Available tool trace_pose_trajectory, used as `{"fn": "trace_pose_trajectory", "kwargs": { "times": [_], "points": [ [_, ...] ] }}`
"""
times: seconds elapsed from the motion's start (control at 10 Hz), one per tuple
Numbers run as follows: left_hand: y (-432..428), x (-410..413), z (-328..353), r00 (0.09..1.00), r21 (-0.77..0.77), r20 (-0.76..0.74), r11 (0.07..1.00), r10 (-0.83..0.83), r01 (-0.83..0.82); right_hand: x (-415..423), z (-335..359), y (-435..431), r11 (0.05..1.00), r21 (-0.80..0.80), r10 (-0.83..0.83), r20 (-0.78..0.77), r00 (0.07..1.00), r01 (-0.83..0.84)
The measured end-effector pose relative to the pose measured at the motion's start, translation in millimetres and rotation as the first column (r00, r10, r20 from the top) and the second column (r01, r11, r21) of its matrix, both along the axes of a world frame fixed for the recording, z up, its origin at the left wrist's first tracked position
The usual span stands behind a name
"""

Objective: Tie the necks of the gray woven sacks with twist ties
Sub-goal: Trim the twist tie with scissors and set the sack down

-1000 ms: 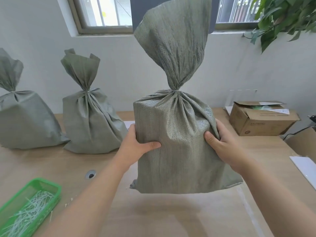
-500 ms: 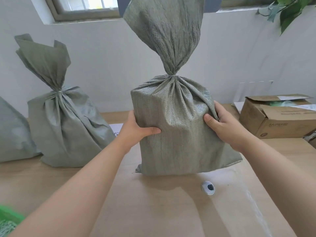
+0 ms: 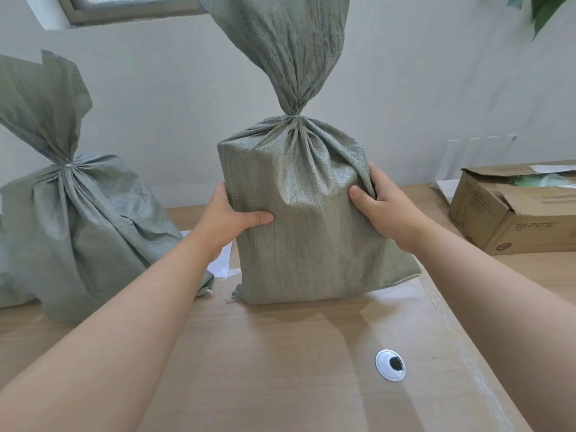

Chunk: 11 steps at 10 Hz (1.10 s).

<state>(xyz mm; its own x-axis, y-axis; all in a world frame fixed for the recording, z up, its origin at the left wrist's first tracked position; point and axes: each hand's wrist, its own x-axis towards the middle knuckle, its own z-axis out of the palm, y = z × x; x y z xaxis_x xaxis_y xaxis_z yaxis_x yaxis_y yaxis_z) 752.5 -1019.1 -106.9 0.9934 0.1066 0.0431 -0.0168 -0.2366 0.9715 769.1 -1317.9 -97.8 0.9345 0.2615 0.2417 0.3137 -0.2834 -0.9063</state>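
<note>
Head view: both bare forearms reach forward over a light brown wooden table to a tall gray woven sack that stands upright between the hands. The left hand grips its left edge, thumb pressed flat across the front face and fingers wrapped out of sight behind. The right hand grips the right edge a little higher, thumb on the front and fingers curled around the side fold. Above the grip, the cinched neck is drawn into a tight pinch, and the loose top fans upward past the frame edge; whatever binds it is too small to make out. Below the grip, the sack's bottom seam appears to sit on the table, though contact is hard to confirm.

Left of the grip, well apart, a second gray woven bag leans with its own neck gathered. A white sheet of paper lies behind the left wrist. Nearer the camera than the grip, a round silver cable grommet is set into the table. Right of the grip, an open brown cardboard box rests near the white wall. Green leaves hang at the upper right.
</note>
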Motion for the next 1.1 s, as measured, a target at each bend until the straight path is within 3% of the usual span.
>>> {"fn": "trace_pose_trajectory", "kwargs": {
  "times": [0.6, 0.8, 1.1],
  "points": [
    [4.6, 4.2, -14.6, 1.000, -0.041, -0.014, 0.999, 0.010, -0.011, -3.3, -12.4, -4.1, 0.998, -0.008, -0.063, -0.096, 0.993, 0.063],
    [-1.9, -15.8, -7.5, 0.995, -0.074, 0.072, 0.995, 0.068, -0.063, -16.3, -6.8, -6.4, 0.969, -0.105, -0.224, 0.022, 0.974, 0.225],
    [-1.7, -78.9, 25.6, 0.979, 0.117, 0.158, 0.982, 0.131, -0.151, -61.6, 23.6, 3.0, 0.941, -0.097, -0.314, 0.106, 0.943, 0.324]
  ]
}}
